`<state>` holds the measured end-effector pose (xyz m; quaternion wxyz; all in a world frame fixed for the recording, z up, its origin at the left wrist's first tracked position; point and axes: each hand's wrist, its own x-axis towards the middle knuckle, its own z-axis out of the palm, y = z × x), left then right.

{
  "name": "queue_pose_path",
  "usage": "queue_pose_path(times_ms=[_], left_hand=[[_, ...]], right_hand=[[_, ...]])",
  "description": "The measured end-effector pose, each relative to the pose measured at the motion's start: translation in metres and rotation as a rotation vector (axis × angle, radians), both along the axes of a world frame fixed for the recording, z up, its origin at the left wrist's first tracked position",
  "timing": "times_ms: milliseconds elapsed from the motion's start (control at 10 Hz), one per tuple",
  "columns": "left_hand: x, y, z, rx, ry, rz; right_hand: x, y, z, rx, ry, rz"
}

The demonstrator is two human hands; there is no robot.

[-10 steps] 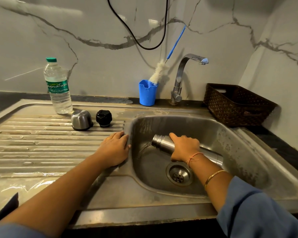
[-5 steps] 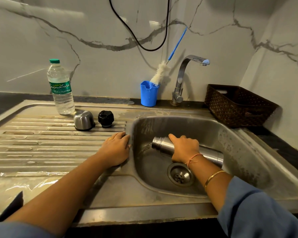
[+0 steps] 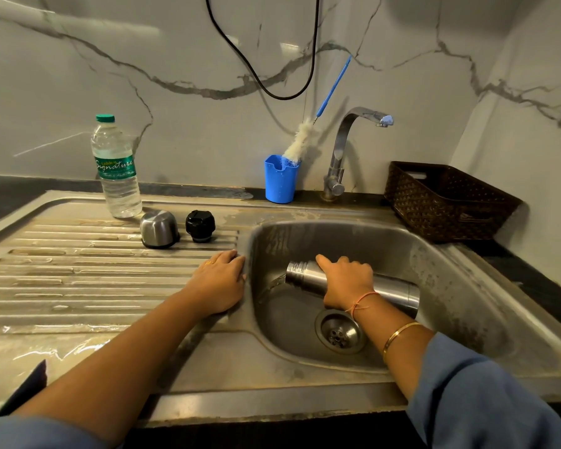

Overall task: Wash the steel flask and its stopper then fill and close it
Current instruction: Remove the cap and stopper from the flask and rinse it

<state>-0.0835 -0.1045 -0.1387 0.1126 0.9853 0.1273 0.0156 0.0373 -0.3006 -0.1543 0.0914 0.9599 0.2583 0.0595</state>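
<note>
The flask [image 3: 394, 291] lies on its side in the sink [image 3: 441, 270], just beyond the drain, with its mouth to the left and a little water running out. The right hand [image 3: 347, 281] has its grip clamped round the flask's middle. The left hand [image 3: 219, 285] lies flat on the drainboard [image 3: 78, 273] at the sink's left rim, its grip relaxed and holding nothing. Farther back on the drainboard, the stopper [image 3: 200, 225] stands just right of a steel cap [image 3: 158, 229].

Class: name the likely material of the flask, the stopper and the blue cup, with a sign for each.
The flask looks brushed steel: grey sheen, reflections. The stopper, probably black plastic: glossy moulded ridges. The blue cup, likely plastic: uniform matte colour.
</note>
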Motion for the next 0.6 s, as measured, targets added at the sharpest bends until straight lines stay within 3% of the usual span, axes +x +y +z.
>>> queue_pose_path(times_ms=[600], left_hand=[[0.0044,0.0037,-0.0041,0.016,-0.003,-0.001]], right_hand=[[0.0018,0.0012,-0.0017,-0.062,-0.007,-0.013]])
